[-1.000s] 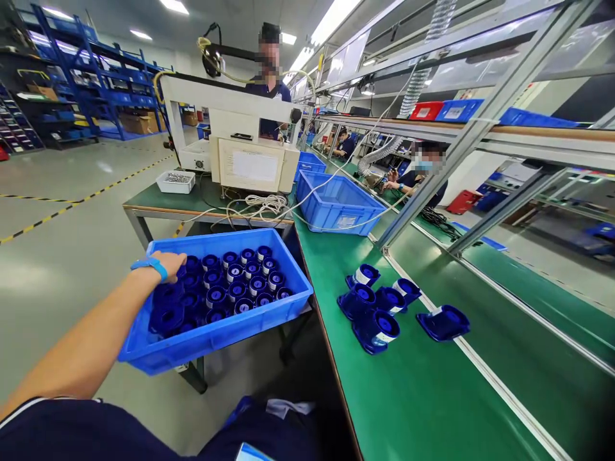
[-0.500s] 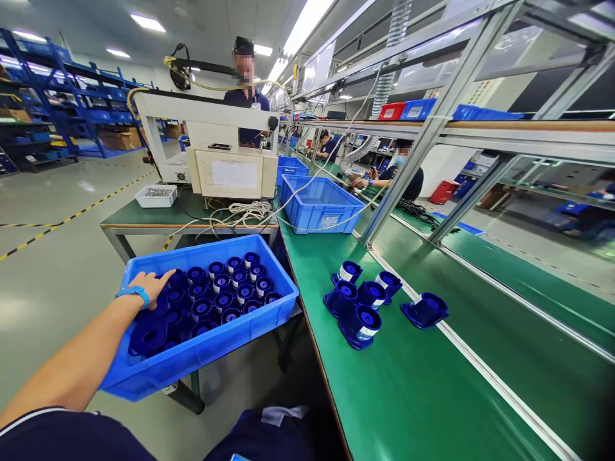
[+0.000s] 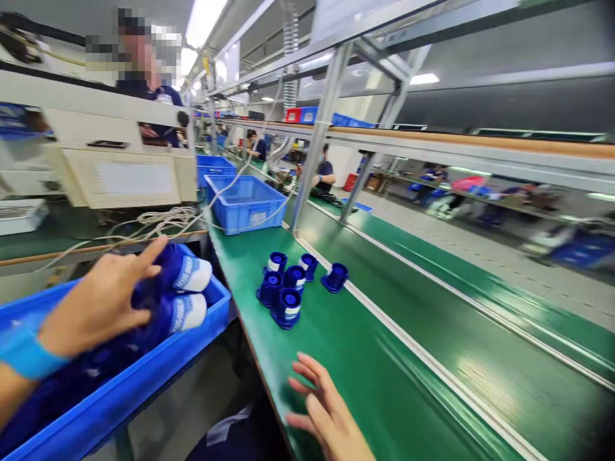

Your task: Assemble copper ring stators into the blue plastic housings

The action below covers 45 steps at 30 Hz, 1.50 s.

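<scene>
My left hand (image 3: 103, 301), with a light-blue wristband, grips two dark blue flanged cylinders (image 3: 185, 272) side by side, tipped over with their white-and-blue labels showing. It holds them above the blue crate (image 3: 129, 387), where more dark blue parts lie blurred in shadow. My right hand (image 3: 327, 410) hovers over the green bench top (image 3: 384, 378), fingers spread and nothing in them. Beyond it, several like cylinders (image 3: 289, 308) stand upright in a cluster on the bench. A single one (image 3: 335, 278) stands apart to their right, near the metal rail.
An open blue bin (image 3: 250, 202) stands farther along the bench, with a cable across it. A cream machine (image 3: 125, 173) and tangled cables (image 3: 163, 221) occupy the left table. A metal post (image 3: 319, 134) rises from the bench. A person (image 3: 151, 96) stands behind the machine; others sit farther off.
My left hand has come up and right from the crate's left part, now holding two cylinders. My right hand has entered from below. The view has swung right.
</scene>
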Available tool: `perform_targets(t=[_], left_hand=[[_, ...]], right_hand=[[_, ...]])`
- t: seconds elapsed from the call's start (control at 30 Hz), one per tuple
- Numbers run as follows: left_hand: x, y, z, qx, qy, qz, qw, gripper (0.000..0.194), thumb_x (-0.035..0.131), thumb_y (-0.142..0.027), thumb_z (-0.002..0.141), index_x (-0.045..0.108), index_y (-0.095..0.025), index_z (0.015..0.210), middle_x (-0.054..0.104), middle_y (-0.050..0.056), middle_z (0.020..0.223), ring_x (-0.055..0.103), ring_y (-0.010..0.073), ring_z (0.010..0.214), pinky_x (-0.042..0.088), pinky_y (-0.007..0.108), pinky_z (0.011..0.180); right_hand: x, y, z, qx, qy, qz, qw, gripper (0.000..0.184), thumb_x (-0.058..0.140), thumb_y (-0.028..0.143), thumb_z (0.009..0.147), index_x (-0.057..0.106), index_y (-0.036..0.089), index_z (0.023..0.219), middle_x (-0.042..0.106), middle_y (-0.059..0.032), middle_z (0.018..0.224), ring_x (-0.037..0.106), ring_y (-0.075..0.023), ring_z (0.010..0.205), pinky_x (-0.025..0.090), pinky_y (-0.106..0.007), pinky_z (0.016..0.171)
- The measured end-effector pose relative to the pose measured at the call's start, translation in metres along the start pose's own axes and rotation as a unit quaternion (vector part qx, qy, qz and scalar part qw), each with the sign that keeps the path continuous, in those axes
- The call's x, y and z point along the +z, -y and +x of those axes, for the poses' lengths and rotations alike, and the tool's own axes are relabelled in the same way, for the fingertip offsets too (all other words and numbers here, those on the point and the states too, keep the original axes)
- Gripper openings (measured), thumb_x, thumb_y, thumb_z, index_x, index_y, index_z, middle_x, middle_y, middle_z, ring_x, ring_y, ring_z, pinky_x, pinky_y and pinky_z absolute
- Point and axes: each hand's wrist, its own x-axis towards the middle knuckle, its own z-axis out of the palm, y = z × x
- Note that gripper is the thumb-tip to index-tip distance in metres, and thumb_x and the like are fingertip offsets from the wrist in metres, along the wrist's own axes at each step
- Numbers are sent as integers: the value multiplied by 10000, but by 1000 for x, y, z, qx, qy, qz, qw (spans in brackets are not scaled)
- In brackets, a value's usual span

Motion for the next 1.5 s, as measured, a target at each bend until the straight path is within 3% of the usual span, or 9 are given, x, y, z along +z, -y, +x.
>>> perform_targets(t=[0.2, 0.33, 0.43, 0.6, 0.7, 0.83, 0.97, 1.13, 1.5], left_hand=[[91, -183, 29, 44, -280, -218, 934, 872, 569, -85, 876, 135, -225, 1619, 689, 15, 777, 586, 202, 673, 482, 379, 705], [138, -256, 24, 0, -280, -292, 915, 905, 539, -78, 876, 68, -266, 1626, 678, 36, 748, 659, 249, 734, 561, 409, 684], [162, -283, 11, -50, -214, -315, 923, 814, 499, -200, 954, 46, -242, 1629, 725, 122, 940, 713, 292, 891, 618, 419, 695], [169, -287, -8, 95, -10, -360, 928, 869, 588, -357, 928, 108, -145, 1621, 677, 167, 1280, 658, 302, 1176, 612, 412, 926], [159, -271, -12, 145, 53, -387, 909, 699, 658, -313, 887, 388, -221, 1525, 743, 64, 1091, 690, 254, 1032, 589, 404, 931], [150, -250, 6, 88, 6, -377, 922, 335, 610, -289, 949, 618, -285, 1284, 697, 29, 923, 646, 196, 855, 518, 359, 792], [155, -242, 49, 86, -10, -295, 951, 670, 644, -524, 903, 461, -256, 1489, 543, 134, 1439, 492, 334, 1322, 388, 497, 1065], [174, -251, 81, 153, 52, -236, 958, 694, 671, -458, 904, 404, -315, 1528, 615, 77, 1386, 445, 362, 1374, 200, 587, 1152], [180, -284, 133, 80, 138, -179, 971, 579, 740, -448, 846, 619, -114, 1304, 690, 171, 1084, 573, 351, 1126, 315, 569, 1092]], right_hand=[[7, 45, 31, -76, 15, 111, 991, 746, 637, 724, 853, 425, 350, 1463, 462, -80, 1479, 539, -263, 1237, 518, -370, 903], [-29, 43, 39, -141, -59, -10, 988, 478, 643, 640, 895, 623, 239, 1153, 659, -28, 998, 590, -177, 879, 473, -278, 768], [-65, 41, 50, -214, -124, -146, 958, 385, 647, 596, 907, 656, 226, 1015, 660, -54, 1084, 603, -210, 987, 479, -326, 881], [-110, 43, 76, -333, -99, -414, 841, 312, 660, 554, 920, 715, 267, 1031, 618, -90, 1256, 537, -274, 1189, 459, -440, 1025], [-122, 40, 85, -338, -27, -499, 797, 250, 664, 492, 931, 713, 274, 1043, 591, -89, 1308, 506, -279, 1232, 465, -468, 1043], [-128, 36, 82, -307, -3, -510, 804, 391, 686, 503, 917, 642, 276, 1232, 434, -103, 1512, 426, -281, 1371, 428, -484, 1123], [-133, 33, 68, -270, -80, -504, 817, 827, 819, 551, 779, 448, 273, 1463, 343, -145, 1561, 374, -320, 1423, 382, -531, 1170], [-136, 26, 69, -209, -133, -498, 831, 650, 788, 273, 840, 500, 278, 1423, 503, -100, 1406, 503, -265, 1288, 441, -470, 1134], [-151, 34, 138, -204, -139, -493, 835, 770, 812, 127, 770, 491, 298, 1449, 446, -78, 1493, 444, -247, 1376, 364, -446, 1199]])
